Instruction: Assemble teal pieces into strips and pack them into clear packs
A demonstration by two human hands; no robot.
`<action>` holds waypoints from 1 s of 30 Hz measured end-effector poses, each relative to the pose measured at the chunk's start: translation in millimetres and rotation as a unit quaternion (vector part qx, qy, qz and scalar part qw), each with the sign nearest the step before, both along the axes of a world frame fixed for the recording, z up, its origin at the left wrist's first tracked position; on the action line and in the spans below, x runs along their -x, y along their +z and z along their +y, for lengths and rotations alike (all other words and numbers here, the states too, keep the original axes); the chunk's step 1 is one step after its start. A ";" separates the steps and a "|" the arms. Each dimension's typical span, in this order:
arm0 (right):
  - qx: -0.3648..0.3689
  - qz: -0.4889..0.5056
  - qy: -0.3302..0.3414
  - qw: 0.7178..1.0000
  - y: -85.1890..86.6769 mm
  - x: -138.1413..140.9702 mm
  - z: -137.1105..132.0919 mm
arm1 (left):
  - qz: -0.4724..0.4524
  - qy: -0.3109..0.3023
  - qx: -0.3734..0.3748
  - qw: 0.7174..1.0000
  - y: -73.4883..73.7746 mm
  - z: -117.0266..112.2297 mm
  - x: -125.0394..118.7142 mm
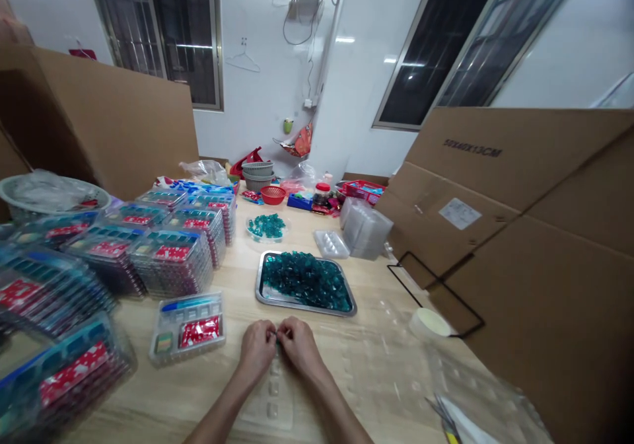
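**Two hands pinch a small teal piece above a clear blister tray**

A small teal piece sits at the fingertips of the left hand and the right hand, which meet near the near edge of the wooden table. The fingers of both hands are curled narrowly around it, and they hide most of the piece. Directly below the hands and forearms lies a clear blister tray with a row of small square pockets.

Just beyond the fingertips, a metal tray is heaped with teal pieces, and a round clear dish farther toward the far end holds a smaller pile of them. To the left of the hands, a single clear pack with a red packet lies close by. Beyond it, stacks of clear packs with red labels cover the table's left side, and a basin sits at its left edge.

Along the right side are a small clear tray, a stack of clear trays and a roll of tape, with a large clear sheet near the right corner. Red and grey baskets, a jar with a red lid and bags crowd the far end. Large cardboard sheets stand along the right side, and another stands at the left.
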State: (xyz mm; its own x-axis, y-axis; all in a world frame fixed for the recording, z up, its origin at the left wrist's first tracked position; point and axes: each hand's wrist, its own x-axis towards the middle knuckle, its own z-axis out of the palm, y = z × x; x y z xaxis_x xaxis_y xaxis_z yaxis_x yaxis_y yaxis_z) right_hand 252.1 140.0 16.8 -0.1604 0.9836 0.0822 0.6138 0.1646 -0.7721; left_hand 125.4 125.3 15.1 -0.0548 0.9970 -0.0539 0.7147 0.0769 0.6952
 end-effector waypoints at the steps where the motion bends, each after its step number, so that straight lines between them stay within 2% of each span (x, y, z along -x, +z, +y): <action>1: -0.006 -0.015 0.001 1.000 2.1 -2.2 2.2 | 0.006 -0.001 -0.001 1.000 -0.6 0.1 -0.5; 3: -0.020 -0.043 -0.012 0.999 6.6 -10.7 11.5 | 0.012 -0.002 -0.003 1.000 -2.2 -0.1 -0.9; 8: -0.083 -0.111 -0.103 0.985 18.4 -41.6 48.9 | 0.005 0.002 -0.014 1.000 -8.7 -2.0 -0.2; 12: -0.096 -0.120 -0.109 0.982 23.0 -53.5 64.7 | -0.010 0.006 -0.028 1.000 -11.7 -2.0 0.1; 17: -0.088 -0.041 -0.079 0.992 22.3 -58.2 59.1 | -0.033 0.017 -0.046 0.998 -9.3 -1.1 2.6; 20: -0.039 0.032 -0.048 0.998 18.3 -53.9 46.1 | -0.051 0.037 -0.070 0.996 -2.3 -3.1 4.2; 22: 0.010 0.108 -0.020 0.994 15.9 -46.4 33.4 | -0.102 0.043 -0.108 0.988 4.1 -5.0 3.4; 24: 0.084 0.245 0.010 0.966 15.5 -36.8 19.0 | -0.198 0.033 -0.126 0.972 10.5 -6.4 0.9; 26: 0.164 0.382 0.034 0.909 17.3 -27.2 5.5 | -0.311 0.011 -0.103 0.945 15.9 -7.1 -2.1; 27: 0.193 0.424 0.040 0.884 18.8 -23.0 -0.2 | -0.361 0.003 -0.084 0.929 18.2 -7.4 -3.2; 28: 0.211 0.443 0.043 0.871 20.3 -19.3 -4.9 | -0.403 -0.001 -0.065 0.913 20.3 -7.9 -3.9; 30: 0.225 0.460 0.043 0.858 23.3 -13.9 -11.8 | -0.459 0.000 -0.033 0.888 24.6 -9.6 -3.6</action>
